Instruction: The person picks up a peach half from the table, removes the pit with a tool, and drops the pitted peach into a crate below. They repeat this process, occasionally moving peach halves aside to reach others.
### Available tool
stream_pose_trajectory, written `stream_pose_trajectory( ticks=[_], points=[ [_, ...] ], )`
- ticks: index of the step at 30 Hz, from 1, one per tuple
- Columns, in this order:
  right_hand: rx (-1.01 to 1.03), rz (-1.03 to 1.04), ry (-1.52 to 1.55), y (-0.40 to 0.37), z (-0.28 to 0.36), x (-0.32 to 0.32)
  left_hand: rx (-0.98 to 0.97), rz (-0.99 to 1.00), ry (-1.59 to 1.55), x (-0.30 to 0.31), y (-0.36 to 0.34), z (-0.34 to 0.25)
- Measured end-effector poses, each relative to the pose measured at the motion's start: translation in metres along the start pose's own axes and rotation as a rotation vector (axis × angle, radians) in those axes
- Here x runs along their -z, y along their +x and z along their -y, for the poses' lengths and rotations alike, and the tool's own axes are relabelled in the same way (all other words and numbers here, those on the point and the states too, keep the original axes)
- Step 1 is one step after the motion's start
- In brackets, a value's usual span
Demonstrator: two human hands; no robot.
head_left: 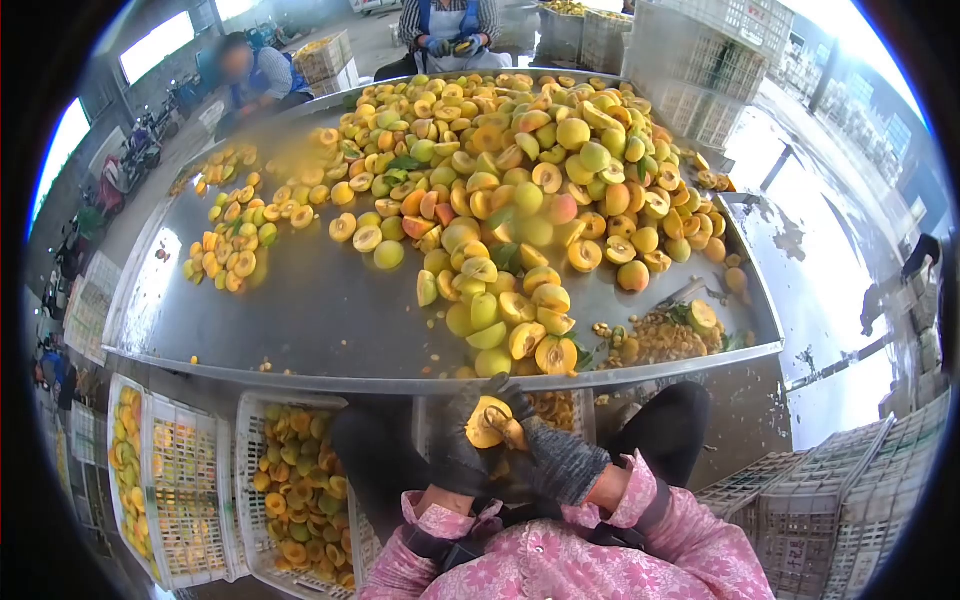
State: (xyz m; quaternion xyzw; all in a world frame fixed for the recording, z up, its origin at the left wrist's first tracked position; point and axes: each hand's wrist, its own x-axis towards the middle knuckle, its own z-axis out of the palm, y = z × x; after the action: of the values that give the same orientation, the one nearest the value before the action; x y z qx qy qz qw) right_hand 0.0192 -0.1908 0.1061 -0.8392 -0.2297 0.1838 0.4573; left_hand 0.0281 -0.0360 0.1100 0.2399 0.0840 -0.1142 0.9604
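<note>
Low over my lap, just below the near edge of the metal table [330, 377], both hands meet at a halved yellow peach [486, 420]. My left hand [456, 440], in a dark glove, is closed around the half from the left. My right hand [562, 458], in a grey knit glove, is closed against its right side. A small brownish curved piece shows at the right fingers; I cannot make out what it is. Directly beyond the hands, cut peaches [555, 354] lie at the table's edge. A crate with orange pieces [553, 408] is partly visible beneath the hands.
A large heap of peaches [480, 190] covers the table's far middle. Loose pits [665, 335] lie at the right. White crates of peach halves [300, 490] stand at my left, stacked crates [830, 500] at my right. Two people sit across the table, one wearing blue gloves [438, 46].
</note>
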Motion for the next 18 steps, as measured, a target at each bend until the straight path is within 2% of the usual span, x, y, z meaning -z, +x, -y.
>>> stream_pose_trajectory(
  ticks=[2, 4, 5, 7, 11, 14, 17, 18],
  points=[
    [-0.123, 0.068, 0.069, 0.002, -0.009, -0.007, -0.044, 0.004, 0.053, -0.005, -0.001, 0.002],
    [-0.116, 0.098, -0.015, 0.002, -0.012, -0.01, -0.178, 0.04, 0.527, -0.005, -0.001, 0.006],
    [-0.047, 0.093, -0.134, 0.001, -0.012, -0.01, -0.243, 0.06, 0.764, -0.004, -0.001, 0.007],
    [0.024, 0.082, -0.275, 0.0, -0.01, -0.01, -0.243, -0.011, 0.811, 0.03, 0.009, 0.02],
    [0.095, 0.016, -0.332, 0.002, -0.015, -0.019, -0.293, 0.002, 0.743, -0.001, 0.001, 0.012],
    [0.221, 0.01, -0.343, 0.005, -0.057, -0.051, -0.299, -0.015, 1.141, 0.025, 0.006, 0.011],
    [0.187, 0.061, -0.142, 0.009, -0.055, -0.053, -0.405, 0.06, 1.467, 0.021, 0.0, 0.0],
    [0.146, 0.083, -0.041, 0.01, -0.052, -0.052, -0.332, 0.056, 1.505, 0.029, 0.001, 0.001]
  ],
)
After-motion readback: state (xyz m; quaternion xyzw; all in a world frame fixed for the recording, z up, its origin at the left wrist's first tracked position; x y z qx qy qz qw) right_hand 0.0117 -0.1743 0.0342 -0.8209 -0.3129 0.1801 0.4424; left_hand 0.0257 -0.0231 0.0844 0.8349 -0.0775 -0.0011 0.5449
